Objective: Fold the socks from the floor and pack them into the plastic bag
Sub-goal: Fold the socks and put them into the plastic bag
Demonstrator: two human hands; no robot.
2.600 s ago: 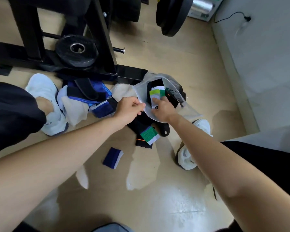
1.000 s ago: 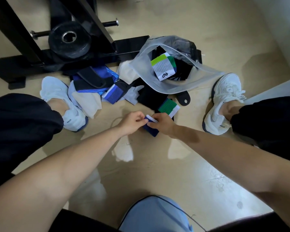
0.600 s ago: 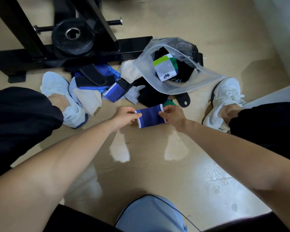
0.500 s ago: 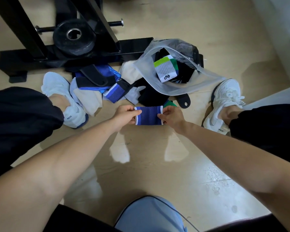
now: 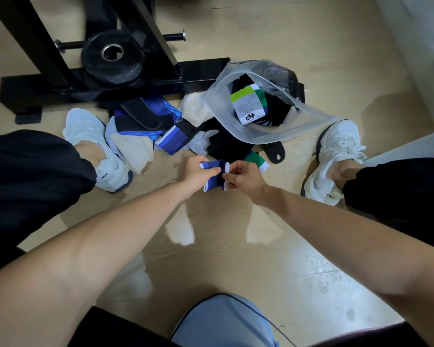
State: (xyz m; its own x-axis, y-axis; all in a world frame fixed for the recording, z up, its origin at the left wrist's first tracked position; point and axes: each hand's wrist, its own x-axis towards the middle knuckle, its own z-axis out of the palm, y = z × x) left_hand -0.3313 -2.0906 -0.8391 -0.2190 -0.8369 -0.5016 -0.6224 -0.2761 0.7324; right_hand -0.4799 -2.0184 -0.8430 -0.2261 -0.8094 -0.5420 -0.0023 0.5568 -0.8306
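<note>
A small blue sock with white edges (image 5: 214,182) is held above the floor, folded between both hands. My left hand (image 5: 197,172) grips its left side with the thumb over the top. My right hand (image 5: 244,176) pinches its right edge. Behind them lies a clear plastic bag (image 5: 268,132) with its mouth open toward me; a folded white, lime and green sock (image 5: 249,105) and dark socks sit inside. A pile of loose socks (image 5: 161,131), blue, cream, white and black, lies left of the bag. A green and white sock (image 5: 257,161) peeks out just past my right hand.
My white shoes stand at left (image 5: 98,149) and right (image 5: 333,161) of the pile. A black weight rack base (image 5: 115,83) with a plate (image 5: 112,60) stands behind the socks. A pale wall (image 5: 416,46) rises on the right. A light blue garment (image 5: 223,321) lies near the bottom edge.
The hands left the bag, picked the blue sock off the floor and stretched it flat between them. Now they have come together, doubling the sock over.
</note>
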